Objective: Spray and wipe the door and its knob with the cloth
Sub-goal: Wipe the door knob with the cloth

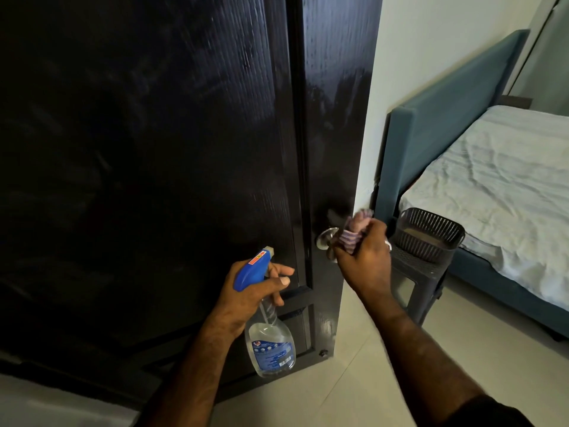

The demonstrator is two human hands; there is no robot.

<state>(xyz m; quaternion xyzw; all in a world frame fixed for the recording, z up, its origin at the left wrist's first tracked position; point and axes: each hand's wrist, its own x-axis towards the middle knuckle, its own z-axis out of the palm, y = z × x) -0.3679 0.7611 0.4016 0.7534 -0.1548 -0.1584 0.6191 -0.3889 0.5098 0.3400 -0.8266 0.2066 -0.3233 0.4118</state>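
A dark glossy door (172,149) fills the left and middle of the view, standing ajar with streaks on its upper panel. Its silver knob (325,237) sits near the door's right edge. My right hand (365,257) grips a bunched pink-and-purple striped cloth (354,231) and holds it against the knob, covering most of it. My left hand (252,291) holds a clear spray bottle (269,346) by its blue trigger head (252,269), nozzle pointing up toward the door, just left of the knob.
To the right stands a bed (498,180) with a teal headboard and a pale sheet. A dark perforated basket (429,231) sits on a dark stool (415,291) beside the door's edge. Pale floor tiles (354,380) lie below.
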